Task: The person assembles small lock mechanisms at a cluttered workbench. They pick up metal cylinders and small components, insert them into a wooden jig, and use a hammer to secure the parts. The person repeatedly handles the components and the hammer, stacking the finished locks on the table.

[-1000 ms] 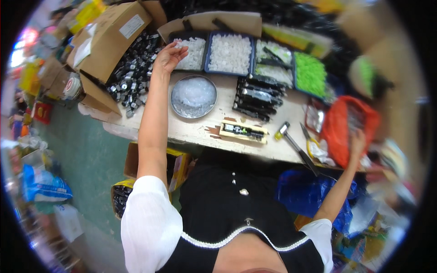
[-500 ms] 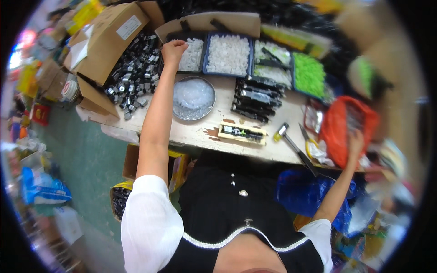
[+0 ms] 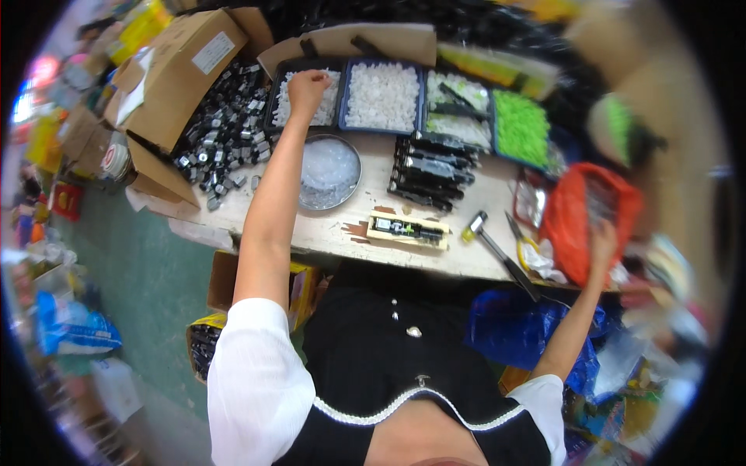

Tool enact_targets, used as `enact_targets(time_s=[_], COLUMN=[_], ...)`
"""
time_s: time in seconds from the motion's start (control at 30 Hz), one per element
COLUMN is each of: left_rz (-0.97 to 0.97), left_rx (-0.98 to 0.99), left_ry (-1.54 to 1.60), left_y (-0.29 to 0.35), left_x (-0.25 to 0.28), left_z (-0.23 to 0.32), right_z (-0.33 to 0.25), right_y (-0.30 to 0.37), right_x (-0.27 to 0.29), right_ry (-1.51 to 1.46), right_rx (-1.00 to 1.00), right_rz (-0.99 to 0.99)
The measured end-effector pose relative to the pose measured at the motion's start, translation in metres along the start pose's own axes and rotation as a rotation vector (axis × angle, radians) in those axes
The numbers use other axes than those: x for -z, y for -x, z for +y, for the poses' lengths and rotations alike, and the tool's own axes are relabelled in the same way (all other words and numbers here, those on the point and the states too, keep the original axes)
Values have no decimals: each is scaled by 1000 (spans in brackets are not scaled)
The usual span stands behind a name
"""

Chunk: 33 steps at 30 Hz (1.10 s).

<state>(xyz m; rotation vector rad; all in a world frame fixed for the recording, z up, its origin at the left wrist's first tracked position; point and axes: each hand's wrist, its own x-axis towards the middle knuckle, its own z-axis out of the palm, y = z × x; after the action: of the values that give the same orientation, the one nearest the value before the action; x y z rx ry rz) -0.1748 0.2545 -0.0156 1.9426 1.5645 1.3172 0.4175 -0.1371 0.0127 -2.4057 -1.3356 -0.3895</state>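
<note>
I see the left hand [image 3: 308, 93] pinched (contents unclear) over far white pieces [image 3: 326, 110]. The right hand [image 3: 602, 245] meets the red bag [image 3: 564, 233], grip unreadable remotely

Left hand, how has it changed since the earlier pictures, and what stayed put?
The left hand has shifted rightward, from the left edge of the leftmost tray to over its middle. Its fingers, spread a second ago, have drawn together; whether they hold a piece cannot be told. The right hand stays at the red bag, and the hammer lies where it lay.
</note>
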Motion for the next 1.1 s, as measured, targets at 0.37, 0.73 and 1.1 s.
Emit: enact_targets(time_s=[0.37, 0.73, 1.1], left_rz=[-60, -143, -224], left_rx=[420, 242, -204], left_ry=[1073, 286, -310], left_y=[21, 180, 193], left_x=[65, 120, 98], left_z=[26, 32, 43], right_z=[1, -51, -189], right_y=[0, 10, 42], right_x=[1, 38, 43], right_ry=[-144, -467, -358], right_rx=[-26, -59, 346], right_rz=[101, 372, 176])
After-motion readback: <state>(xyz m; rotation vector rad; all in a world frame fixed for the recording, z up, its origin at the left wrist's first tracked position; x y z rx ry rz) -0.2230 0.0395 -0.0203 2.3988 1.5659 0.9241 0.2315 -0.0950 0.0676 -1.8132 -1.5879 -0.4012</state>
